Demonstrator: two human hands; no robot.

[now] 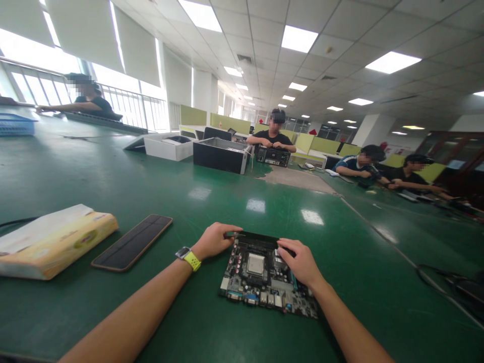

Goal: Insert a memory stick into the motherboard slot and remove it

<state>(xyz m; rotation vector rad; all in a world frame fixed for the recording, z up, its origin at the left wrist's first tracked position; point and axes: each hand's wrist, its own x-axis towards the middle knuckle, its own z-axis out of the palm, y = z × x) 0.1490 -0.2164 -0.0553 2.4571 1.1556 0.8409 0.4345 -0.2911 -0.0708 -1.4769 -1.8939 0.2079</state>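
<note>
A dark motherboard (272, 287) with a silver square chip (256, 264) lies on the green table, its row of ports toward me. Along its far edge runs a thin black strip (260, 236). My left hand (216, 240) pinches the strip's left end between thumb and fingers, and a watch with a yellow-green band (192, 259) is on that wrist. The fingers of my right hand (300, 261) are closed at the strip's right end, over the board's right side. What the right fingertips press on is partly hidden.
On the green table (181, 307), a phone-like dark slab (132, 243) and a yellow tissue pack (64, 239) lie left. A white box (169, 147) and an open black case (220, 155) stand farther back. Several people work around the table. Cables (454, 282) lie right.
</note>
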